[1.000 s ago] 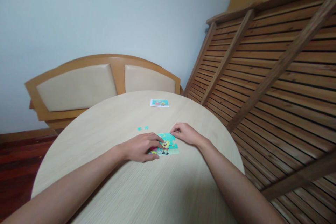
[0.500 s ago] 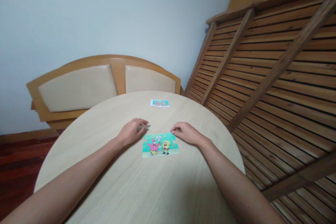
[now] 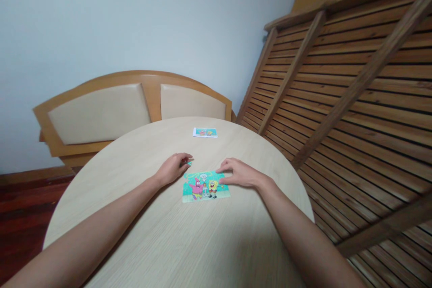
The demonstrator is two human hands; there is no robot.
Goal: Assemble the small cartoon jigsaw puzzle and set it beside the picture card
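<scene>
A nearly whole jigsaw puzzle [image 3: 204, 187] lies flat on the table, with pink and yellow cartoon figures on a turquoise ground. Just beyond its upper left corner, my left hand [image 3: 172, 168] has thumb and fingers curled around a small turquoise puzzle piece [image 3: 190, 163], most of it hidden. Over the upper right part of the puzzle rests my right hand [image 3: 241, 172]. Its thumb and forefinger are apart, the tips touching the puzzle's right side, and I see nothing held between them.
A folded picture sheet [image 3: 205, 132] with similar figures lies toward the far edge of the round table [image 3: 151, 234]. Behind the table stands a padded wooden headboard [image 3: 153, 99]. A slatted wooden panel [image 3: 337, 99] leans along the right.
My right hand has shifted left over the puzzle's right side, its thumb and forefinger spreading apart. My left hand has turned slightly, and the turquoise piece shows at its fingertips.
</scene>
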